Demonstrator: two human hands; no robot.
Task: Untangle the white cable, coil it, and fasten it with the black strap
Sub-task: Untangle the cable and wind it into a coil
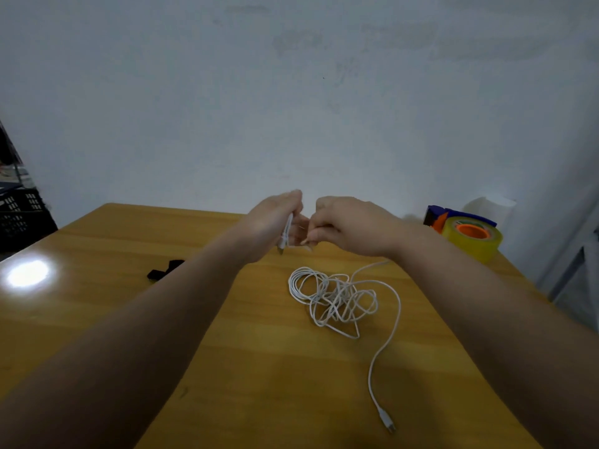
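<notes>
The white cable (337, 299) lies in a tangled heap on the wooden table (259, 367). One long strand runs toward me and ends in a plug near the front edge. My left hand (275, 218) is raised above the table, closed around the cable's other plug end. My right hand (343, 225) is right beside it, fingers curled; a strand of cable leads up toward it. The black strap (165, 270) lies flat on the table to the left, partly hidden behind my left forearm.
A tape dispenser with a yellowish roll and orange core (466, 234) stands at the table's far right corner. A black crate (19, 215) sits off the table's left side. The wall is close behind the table.
</notes>
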